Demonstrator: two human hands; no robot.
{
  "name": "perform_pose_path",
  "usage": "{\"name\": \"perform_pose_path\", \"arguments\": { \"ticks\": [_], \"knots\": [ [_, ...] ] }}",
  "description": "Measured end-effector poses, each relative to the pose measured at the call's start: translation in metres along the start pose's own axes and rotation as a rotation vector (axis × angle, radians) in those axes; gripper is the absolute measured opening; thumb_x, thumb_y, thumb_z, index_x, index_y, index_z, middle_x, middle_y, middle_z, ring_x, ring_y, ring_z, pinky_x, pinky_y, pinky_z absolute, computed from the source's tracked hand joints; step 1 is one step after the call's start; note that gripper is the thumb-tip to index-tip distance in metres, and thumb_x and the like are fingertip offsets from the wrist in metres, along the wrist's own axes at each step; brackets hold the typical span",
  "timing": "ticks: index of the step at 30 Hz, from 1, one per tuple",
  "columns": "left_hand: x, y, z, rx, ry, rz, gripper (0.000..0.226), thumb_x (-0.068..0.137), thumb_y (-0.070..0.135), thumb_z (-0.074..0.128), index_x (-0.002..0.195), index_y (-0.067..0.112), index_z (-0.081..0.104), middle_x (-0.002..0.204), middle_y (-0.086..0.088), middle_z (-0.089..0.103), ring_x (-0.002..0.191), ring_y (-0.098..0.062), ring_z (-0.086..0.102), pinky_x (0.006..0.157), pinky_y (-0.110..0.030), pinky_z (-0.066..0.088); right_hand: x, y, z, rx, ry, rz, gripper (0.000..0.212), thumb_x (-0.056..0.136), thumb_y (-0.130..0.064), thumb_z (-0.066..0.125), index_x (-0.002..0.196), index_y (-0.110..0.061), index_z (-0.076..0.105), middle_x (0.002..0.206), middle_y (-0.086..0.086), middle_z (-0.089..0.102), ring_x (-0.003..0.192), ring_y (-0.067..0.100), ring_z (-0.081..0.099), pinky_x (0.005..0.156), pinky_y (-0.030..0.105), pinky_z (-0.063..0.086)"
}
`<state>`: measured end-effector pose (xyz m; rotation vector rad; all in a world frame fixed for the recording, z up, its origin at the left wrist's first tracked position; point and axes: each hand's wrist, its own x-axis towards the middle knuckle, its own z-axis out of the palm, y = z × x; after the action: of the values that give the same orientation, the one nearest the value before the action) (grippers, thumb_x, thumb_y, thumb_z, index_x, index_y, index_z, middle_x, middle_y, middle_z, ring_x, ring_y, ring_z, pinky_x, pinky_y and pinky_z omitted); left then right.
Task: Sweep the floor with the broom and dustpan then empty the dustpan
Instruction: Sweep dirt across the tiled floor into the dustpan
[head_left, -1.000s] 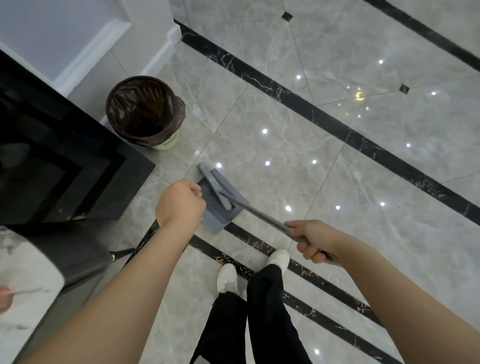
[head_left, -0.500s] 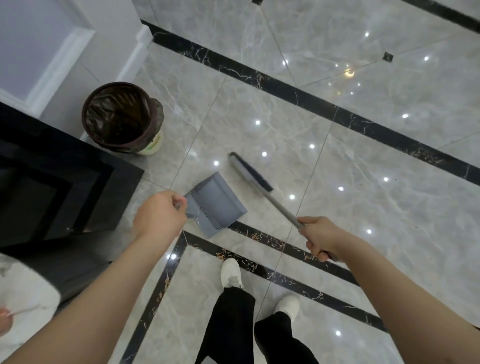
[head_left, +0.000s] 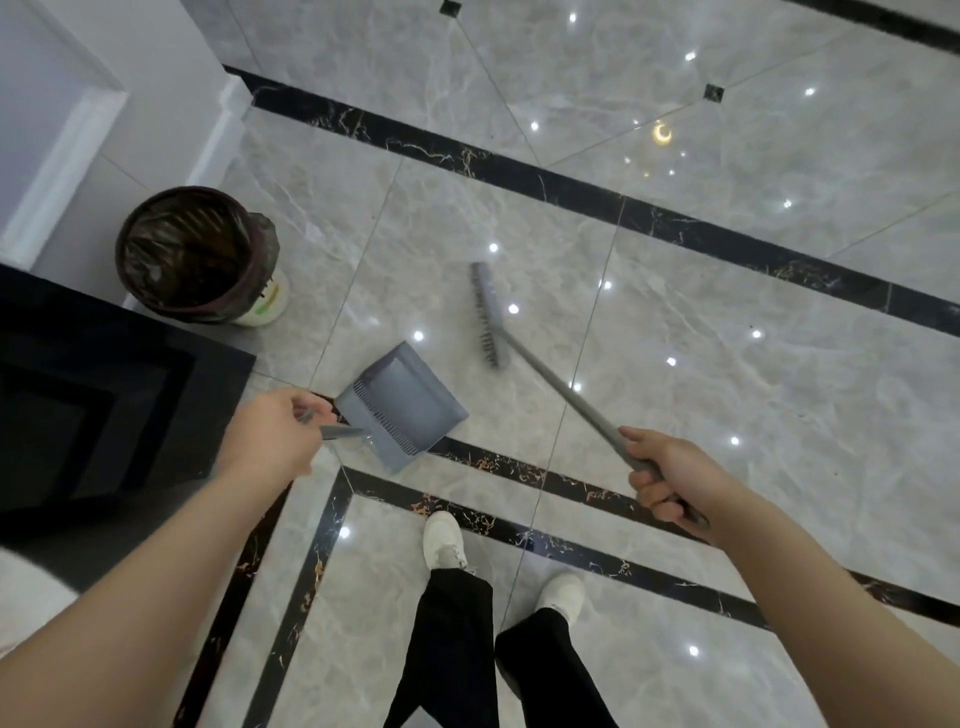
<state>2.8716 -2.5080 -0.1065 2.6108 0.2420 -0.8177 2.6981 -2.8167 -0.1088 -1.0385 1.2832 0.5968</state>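
In the head view, our left hand (head_left: 270, 441) grips the short handle of the grey dustpan (head_left: 402, 408), which sits low over the marble floor (head_left: 727, 338), its fingers curled round the handle. Our right hand (head_left: 667, 480) holds the broom (head_left: 545, 374) by its long handle, fingers wrapped around it; the broom head is just beside the dustpan, not touching it. We see no dirt inside the pan. We judge the sweeping is at its beginning, and emptying into the lined trash bin (head_left: 200, 254) nearby is not yet done.
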Motion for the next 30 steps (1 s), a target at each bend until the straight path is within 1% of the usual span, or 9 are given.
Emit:
{"name": "perform_pose_path", "arguments": {
  "ticks": [4, 10, 13, 14, 18, 21, 25, 27, 30],
  "knots": [
    [-0.012, 0.001, -0.002, 0.044, -0.063, 0.044, 0.019, 0.091, 0.010, 0.056, 0.092, 0.023, 0.071, 0.100, 0.001, 0.065, 0.072, -0.012, 0.060, 0.058, -0.038, 0.059, -0.003, 0.008, -0.062, 0.056, 0.162, -0.038, 0.040, 0.100, -0.011, 0.034, 0.138, -0.020, 0.042, 0.061, 0.003, 0.033, 0.029, 0.004, 0.026, 0.025, 0.013, 0.019],
    [-0.036, 0.013, 0.020, 0.194, -0.204, 0.128, 0.026, 0.091, 0.007, 0.055, 0.083, 0.029, 0.067, 0.084, 0.005, 0.061, 0.056, -0.020, 0.059, 0.041, -0.026, 0.044, -0.008, 0.036, -0.136, 0.131, 0.343, -0.004, 0.041, 0.100, -0.009, 0.033, 0.137, -0.019, 0.044, 0.061, 0.003, 0.032, 0.026, 0.004, 0.027, 0.025, 0.012, 0.020],
    [-0.041, 0.018, 0.032, 0.215, -0.197, 0.143, 0.024, 0.092, 0.010, 0.055, 0.085, 0.029, 0.067, 0.083, 0.003, 0.062, 0.055, -0.023, 0.059, 0.041, -0.030, 0.046, -0.006, 0.053, -0.158, 0.081, 0.383, 0.049, 0.044, 0.098, -0.007, 0.031, 0.140, -0.018, 0.042, 0.061, 0.003, 0.032, 0.032, 0.008, 0.026, 0.026, 0.012, 0.020],
    [-0.041, 0.019, 0.034, 0.228, -0.183, 0.145, 0.024, 0.092, 0.011, 0.055, 0.085, 0.030, 0.068, 0.084, 0.002, 0.064, 0.056, -0.024, 0.060, 0.042, -0.032, 0.048, -0.005, 0.058, -0.160, 0.053, 0.375, 0.078, 0.045, 0.098, -0.007, 0.031, 0.140, -0.015, 0.041, 0.061, 0.003, 0.032, 0.034, 0.008, 0.026, 0.027, 0.012, 0.020],
    [-0.040, 0.027, 0.039, 0.234, -0.133, 0.153, 0.030, 0.090, 0.007, 0.054, 0.080, 0.029, 0.070, 0.083, -0.001, 0.067, 0.052, -0.019, 0.054, 0.044, -0.025, 0.042, -0.005, 0.079, -0.143, -0.033, 0.207, 0.164, 0.042, 0.097, -0.008, 0.031, 0.138, -0.003, 0.040, 0.057, 0.002, 0.029, 0.028, 0.005, 0.023, 0.029, 0.010, 0.016],
    [-0.044, 0.031, 0.040, 0.222, -0.115, 0.146, 0.029, 0.090, 0.007, 0.054, 0.080, 0.028, 0.071, 0.081, 0.001, 0.066, 0.053, -0.026, 0.058, 0.045, -0.026, 0.045, -0.004, 0.090, -0.101, -0.128, 0.105, 0.122, 0.042, 0.095, -0.003, 0.029, 0.130, -0.016, 0.048, 0.055, 0.002, 0.032, 0.027, 0.005, 0.025, 0.030, 0.010, 0.017],
    [-0.044, 0.034, 0.042, 0.257, -0.091, 0.152, 0.029, 0.090, 0.010, 0.055, 0.078, 0.032, 0.070, 0.079, 0.004, 0.067, 0.057, -0.027, 0.063, 0.050, -0.031, 0.051, -0.002, 0.091, -0.054, -0.129, -0.039, 0.098, 0.048, 0.093, -0.004, 0.030, 0.129, -0.032, 0.047, 0.052, 0.000, 0.035, 0.029, 0.005, 0.025, 0.030, 0.012, 0.017],
    [-0.042, 0.032, 0.042, 0.273, -0.088, 0.156, 0.029, 0.090, 0.010, 0.055, 0.078, 0.032, 0.070, 0.079, 0.004, 0.067, 0.060, -0.025, 0.063, 0.052, -0.034, 0.054, -0.004, 0.083, -0.043, -0.075, -0.094, 0.127, 0.039, 0.094, -0.006, 0.033, 0.120, -0.031, 0.050, 0.054, -0.001, 0.034, 0.030, 0.004, 0.024, 0.029, 0.011, 0.016],
    [-0.042, 0.028, 0.042, 0.277, -0.085, 0.155, 0.028, 0.090, 0.010, 0.054, 0.080, 0.032, 0.069, 0.079, 0.002, 0.067, 0.058, -0.024, 0.062, 0.052, -0.033, 0.053, -0.007, 0.070, -0.042, -0.054, -0.116, 0.130, 0.034, 0.097, -0.010, 0.036, 0.122, -0.027, 0.052, 0.056, -0.001, 0.035, 0.030, 0.003, 0.025, 0.027, 0.012, 0.017]
  ]
}}
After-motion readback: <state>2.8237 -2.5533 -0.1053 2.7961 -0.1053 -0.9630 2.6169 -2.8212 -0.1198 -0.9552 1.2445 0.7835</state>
